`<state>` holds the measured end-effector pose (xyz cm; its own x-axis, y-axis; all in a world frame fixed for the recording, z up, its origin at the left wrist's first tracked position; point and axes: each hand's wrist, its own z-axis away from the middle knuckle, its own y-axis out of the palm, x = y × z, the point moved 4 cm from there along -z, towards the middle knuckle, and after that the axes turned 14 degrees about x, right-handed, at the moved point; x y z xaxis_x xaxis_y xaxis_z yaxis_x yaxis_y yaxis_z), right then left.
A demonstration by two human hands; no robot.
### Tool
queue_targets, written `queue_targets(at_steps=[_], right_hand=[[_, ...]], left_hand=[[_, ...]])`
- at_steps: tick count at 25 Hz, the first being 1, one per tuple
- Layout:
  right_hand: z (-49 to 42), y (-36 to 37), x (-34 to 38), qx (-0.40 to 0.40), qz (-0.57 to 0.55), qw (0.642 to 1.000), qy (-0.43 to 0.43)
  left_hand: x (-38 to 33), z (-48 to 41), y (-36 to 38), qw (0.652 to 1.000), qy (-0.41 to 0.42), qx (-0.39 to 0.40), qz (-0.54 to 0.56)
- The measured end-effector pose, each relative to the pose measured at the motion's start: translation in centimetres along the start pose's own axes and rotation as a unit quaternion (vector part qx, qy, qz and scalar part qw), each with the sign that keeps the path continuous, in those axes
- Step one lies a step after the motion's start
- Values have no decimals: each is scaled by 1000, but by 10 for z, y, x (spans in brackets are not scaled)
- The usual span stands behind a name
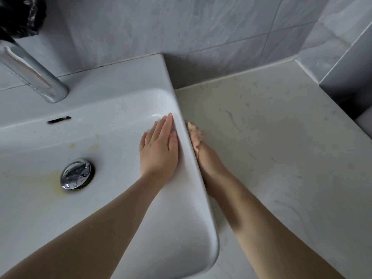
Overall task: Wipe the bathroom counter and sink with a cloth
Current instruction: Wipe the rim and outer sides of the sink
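1. The left hand point(159, 150) lies flat on the inner right wall of the sink point(193, 190), with the fingers straight and close together. It holds nothing and only steadies the body.
2. The right hand point(209, 164) is low on the counter point(271, 137), just beside the outer wall of the sink. The cloth point(196, 133) is bunched at its front end, touching that wall. The cloth and the rim hide the fingers, so I cannot tell how they are bent.
3. The step in hand seems to be wiping the narrow joint between sink and counter. To do it well, press the cloth into the corner and draw it along the whole wall.
4. The yellow stains point(58, 184) near the drain plug point(77, 174) remain, so the basin probably needs firmer rubbing later.
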<state>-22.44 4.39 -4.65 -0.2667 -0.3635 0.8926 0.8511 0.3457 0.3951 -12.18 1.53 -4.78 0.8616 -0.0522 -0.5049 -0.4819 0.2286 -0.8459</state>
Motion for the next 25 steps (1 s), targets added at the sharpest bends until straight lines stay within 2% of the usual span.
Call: queue_targets(at_steps=[3,6,9,12,14,19,22,25], right_hand=[[-16,-4,20,-3,45,998,-39],[-8,-7,14,45,70,994,-74],[-2,-2,-3,-3,50,999,-3],[11,3,-9,-1,-28,1000,3],[3,6,6,2,-36,999,15],[16,3,14,16,54,996,-68],[43,15,-5,-2,16,1000,5],[57,21,-11,-7,-49,998,26]], left_hand=[[0,-1,0,1000,-2,1,0],[-3,7,1,1000,-2,9,8],[-7,17,3,1000,-1,14,21],[-9,25,6,999,-13,18,31],[-13,27,8,999,-13,16,27],[-14,26,8,1000,-7,15,-2],[-14,26,10,1000,1,19,-5],[-13,26,9,1000,3,20,-5]])
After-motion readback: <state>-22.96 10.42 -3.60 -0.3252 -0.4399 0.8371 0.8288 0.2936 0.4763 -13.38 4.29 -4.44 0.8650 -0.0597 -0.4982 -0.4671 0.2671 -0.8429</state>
